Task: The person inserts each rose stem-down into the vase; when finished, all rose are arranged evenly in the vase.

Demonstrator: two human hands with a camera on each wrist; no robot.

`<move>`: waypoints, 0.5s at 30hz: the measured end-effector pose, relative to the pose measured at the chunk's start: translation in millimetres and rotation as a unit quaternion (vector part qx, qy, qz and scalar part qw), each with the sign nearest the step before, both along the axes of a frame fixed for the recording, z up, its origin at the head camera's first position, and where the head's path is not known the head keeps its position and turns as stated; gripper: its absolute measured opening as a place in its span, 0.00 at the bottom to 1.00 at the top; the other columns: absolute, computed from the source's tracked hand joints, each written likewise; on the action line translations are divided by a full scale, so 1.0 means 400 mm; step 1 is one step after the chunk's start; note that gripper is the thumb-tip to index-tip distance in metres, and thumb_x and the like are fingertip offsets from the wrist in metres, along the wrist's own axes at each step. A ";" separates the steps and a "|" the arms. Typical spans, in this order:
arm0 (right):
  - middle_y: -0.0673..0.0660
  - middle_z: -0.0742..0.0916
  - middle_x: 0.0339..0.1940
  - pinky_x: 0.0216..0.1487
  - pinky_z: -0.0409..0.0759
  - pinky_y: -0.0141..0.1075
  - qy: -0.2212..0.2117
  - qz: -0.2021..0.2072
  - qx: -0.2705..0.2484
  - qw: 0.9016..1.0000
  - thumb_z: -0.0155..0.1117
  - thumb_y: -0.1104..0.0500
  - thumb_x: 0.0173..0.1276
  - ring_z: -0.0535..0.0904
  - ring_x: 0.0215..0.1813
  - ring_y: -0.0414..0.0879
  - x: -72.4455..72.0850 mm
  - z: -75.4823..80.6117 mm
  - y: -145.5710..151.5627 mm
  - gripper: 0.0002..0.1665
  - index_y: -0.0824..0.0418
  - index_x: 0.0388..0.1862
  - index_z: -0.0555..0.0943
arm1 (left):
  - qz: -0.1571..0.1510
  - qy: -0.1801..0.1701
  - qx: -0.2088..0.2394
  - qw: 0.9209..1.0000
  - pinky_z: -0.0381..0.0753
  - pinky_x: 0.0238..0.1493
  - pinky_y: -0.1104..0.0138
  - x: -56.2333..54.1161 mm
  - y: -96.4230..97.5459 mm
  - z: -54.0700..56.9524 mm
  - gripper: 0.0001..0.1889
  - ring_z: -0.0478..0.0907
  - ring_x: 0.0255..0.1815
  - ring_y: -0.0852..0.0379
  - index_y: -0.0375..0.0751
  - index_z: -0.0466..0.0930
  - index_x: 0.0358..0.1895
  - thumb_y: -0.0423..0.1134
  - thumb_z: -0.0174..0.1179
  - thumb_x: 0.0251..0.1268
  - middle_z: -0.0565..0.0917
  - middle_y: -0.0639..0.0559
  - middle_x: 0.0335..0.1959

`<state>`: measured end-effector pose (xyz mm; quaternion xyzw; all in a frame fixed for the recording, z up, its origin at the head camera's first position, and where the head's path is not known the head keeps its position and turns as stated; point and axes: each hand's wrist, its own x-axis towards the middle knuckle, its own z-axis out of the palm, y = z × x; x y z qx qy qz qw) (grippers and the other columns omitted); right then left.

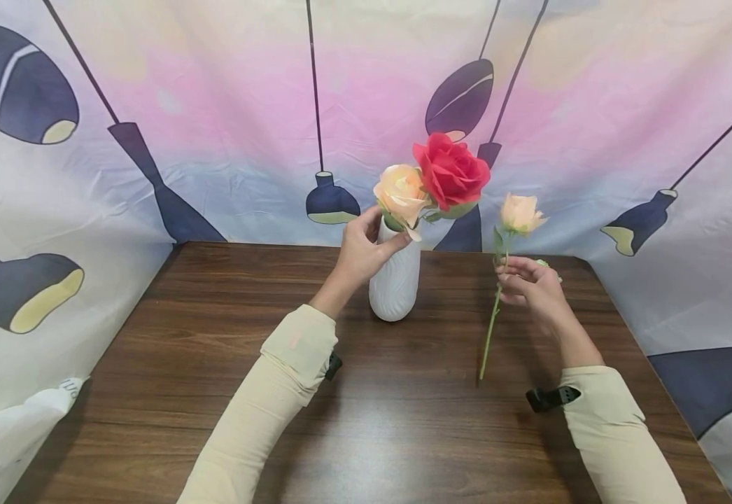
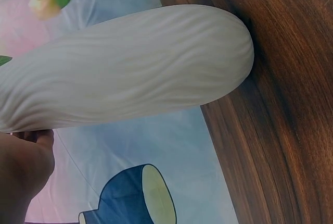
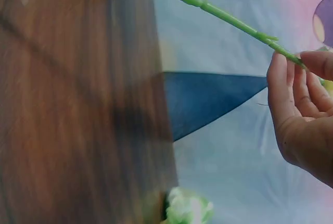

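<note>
A white vase point(image 1: 394, 283) with wavy ridges stands upright on the table, a peach rose point(image 1: 402, 192) and a red rose point(image 1: 451, 171) at its mouth. My left hand point(image 1: 362, 246) grips the vase near the rim, thumb in front. The left wrist view shows the vase point(image 2: 130, 67) lengthwise, with only part of that hand point(image 2: 28, 164) in sight. To the right, my right hand point(image 1: 532, 288) pinches another peach rose point(image 1: 520, 213) high on its green stem point(image 1: 490, 332), keeping it upright. In the right wrist view, thumb and fingertips meet on the stem point(image 3: 208, 8).
A pale green-white flower point(image 3: 190, 207) lies near the table's far edge, mostly hidden behind my right hand in the head view. The dark wooden table point(image 1: 372, 427) meets a cloth backdrop point(image 1: 246, 140) printed with lamps. White material point(image 1: 32, 427) hangs by the left edge.
</note>
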<state>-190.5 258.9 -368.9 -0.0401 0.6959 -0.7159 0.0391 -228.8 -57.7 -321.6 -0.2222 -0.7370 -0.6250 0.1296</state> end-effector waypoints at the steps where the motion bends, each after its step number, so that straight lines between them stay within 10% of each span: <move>1: 0.41 0.87 0.42 0.40 0.88 0.28 0.008 -0.001 -0.018 1.000 0.61 0.66 0.74 0.85 0.41 0.33 0.000 0.006 -0.007 0.12 0.50 0.49 0.80 | 0.000 0.000 0.000 1.000 0.80 0.67 0.58 0.000 0.000 0.000 0.27 0.81 0.63 0.48 0.33 0.77 0.64 0.31 0.71 0.60 0.83 0.39 0.61; 15: 0.51 0.91 0.40 0.44 0.88 0.29 0.112 -0.001 -0.219 0.969 0.57 0.72 0.74 0.88 0.41 0.39 -0.010 0.137 -0.111 0.12 0.57 0.46 0.78 | 0.004 0.003 0.000 1.000 0.82 0.65 0.57 0.002 -0.001 0.003 0.27 0.82 0.60 0.52 0.33 0.78 0.63 0.30 0.71 0.59 0.84 0.38 0.59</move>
